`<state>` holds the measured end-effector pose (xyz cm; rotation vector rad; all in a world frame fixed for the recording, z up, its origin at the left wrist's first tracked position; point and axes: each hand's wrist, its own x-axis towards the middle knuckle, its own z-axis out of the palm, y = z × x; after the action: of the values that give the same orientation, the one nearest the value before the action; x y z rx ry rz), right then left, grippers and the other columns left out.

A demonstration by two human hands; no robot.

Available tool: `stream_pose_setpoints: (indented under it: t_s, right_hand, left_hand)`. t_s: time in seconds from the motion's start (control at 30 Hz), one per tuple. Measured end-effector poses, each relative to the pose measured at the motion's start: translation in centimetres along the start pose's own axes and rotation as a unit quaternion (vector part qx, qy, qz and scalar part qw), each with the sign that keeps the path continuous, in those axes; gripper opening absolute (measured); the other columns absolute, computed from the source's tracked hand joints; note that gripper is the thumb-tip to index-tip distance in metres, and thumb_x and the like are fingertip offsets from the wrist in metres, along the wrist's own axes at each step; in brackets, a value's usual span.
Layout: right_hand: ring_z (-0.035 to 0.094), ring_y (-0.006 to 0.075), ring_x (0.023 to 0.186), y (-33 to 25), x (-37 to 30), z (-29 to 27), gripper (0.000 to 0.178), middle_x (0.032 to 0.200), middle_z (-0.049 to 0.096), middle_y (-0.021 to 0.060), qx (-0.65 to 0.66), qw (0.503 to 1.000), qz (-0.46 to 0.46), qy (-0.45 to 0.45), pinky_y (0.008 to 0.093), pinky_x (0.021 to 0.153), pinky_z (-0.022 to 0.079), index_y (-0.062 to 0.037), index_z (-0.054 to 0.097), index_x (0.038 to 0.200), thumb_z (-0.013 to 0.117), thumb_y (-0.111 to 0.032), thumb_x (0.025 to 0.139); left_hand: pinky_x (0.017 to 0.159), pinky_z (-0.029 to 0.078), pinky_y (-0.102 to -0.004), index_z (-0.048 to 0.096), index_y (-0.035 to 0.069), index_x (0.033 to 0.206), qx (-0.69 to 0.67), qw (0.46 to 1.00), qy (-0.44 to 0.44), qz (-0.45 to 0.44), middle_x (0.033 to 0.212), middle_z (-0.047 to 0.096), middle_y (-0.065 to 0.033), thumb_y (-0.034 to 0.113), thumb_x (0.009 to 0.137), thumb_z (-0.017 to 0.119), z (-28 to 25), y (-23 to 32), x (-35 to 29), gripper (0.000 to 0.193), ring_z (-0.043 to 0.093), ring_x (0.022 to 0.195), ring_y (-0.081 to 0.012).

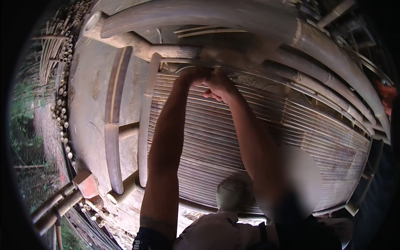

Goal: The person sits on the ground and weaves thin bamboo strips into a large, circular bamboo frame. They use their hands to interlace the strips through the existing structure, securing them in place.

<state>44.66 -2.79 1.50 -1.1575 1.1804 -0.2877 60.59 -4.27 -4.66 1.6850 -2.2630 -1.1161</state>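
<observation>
Both my arms stretch forward over a bamboo-slat bench (pixel 208 137), reaching its far edge. There my left hand (pixel 196 76) is bent inward with its fingers curled, close against the bamboo rail. My right hand (pixel 220 86) meets it, fingers folded in. What the fingers hold is hidden and too dark to make out. A thin pale strip (pixel 184 69) curves out beside my left hand. Just beyond the hands, the far bamboo rail (pixel 179 51) runs across, partly blurred.
A thick bamboo pole (pixel 200 18) crosses the far side. At the left stand a split bamboo bar (pixel 113 108) and a reddish block (pixel 86 185). Stacked bamboo ends (pixel 62 104) line the floor's left edge. A pale-clothed figure (pixel 216 231) and a blurred round patch (pixel 293 179) are near the bottom.
</observation>
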Motion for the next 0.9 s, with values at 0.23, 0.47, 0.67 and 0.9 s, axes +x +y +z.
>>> stream_pose_setpoints:
  t_s: [0.23,0.47,0.67,0.9]
  right_hand:
    - [0.049,0.0102,0.045,0.0,-0.2,-2.5,0.015,0.067,0.057,0.0122,0.065,0.995,0.078,-0.022,0.0275,0.035,0.031,0.0007,0.047,0.108,0.045,-0.005,0.094]
    - [0.067,0.0177,0.061,-0.3,-6.4,-7.9,0.034,0.106,0.067,0.0207,0.082,0.983,-0.160,0.036,0.0255,0.047,0.051,0.0043,0.054,0.123,0.053,-0.015,0.095]
    - [0.066,0.0165,0.073,1.7,-6.8,-5.2,0.057,0.096,0.068,0.0103,0.123,0.956,-0.257,-0.064,0.0256,0.060,0.055,-0.0020,0.044,0.137,0.069,-0.019,0.089]
    - [0.053,0.0117,0.048,7.8,-20.1,-8.6,0.041,0.059,0.056,0.0048,-0.101,0.994,-0.027,0.012,0.0296,0.046,0.044,0.0034,0.051,0.122,0.065,-0.021,0.091]
  left_hand:
    - [0.090,0.050,-0.0424,0.071,0.010,0.108,0.079,0.984,-0.020,-0.158,0.110,0.069,-0.0169,0.030,0.078,0.067,-1.1,4.4,1.4,0.036,0.066,0.105,-0.0305]
    - [0.093,0.047,-0.0385,0.072,0.012,0.091,-0.150,0.897,0.397,-0.125,0.095,0.073,-0.0120,0.025,0.092,0.054,0.1,7.0,-6.1,0.022,0.069,0.091,-0.0271]
    - [0.075,0.055,-0.0372,0.071,0.006,0.090,-0.052,0.878,0.439,0.181,0.085,0.073,-0.0104,0.011,0.092,0.058,-5.6,19.3,-11.0,0.014,0.071,0.077,-0.0263]
    - [0.098,0.048,-0.0396,0.060,0.012,0.129,0.030,0.986,0.094,-0.133,0.124,0.065,-0.0148,0.031,0.094,0.063,-3.4,7.6,-4.5,0.039,0.064,0.112,-0.0295]
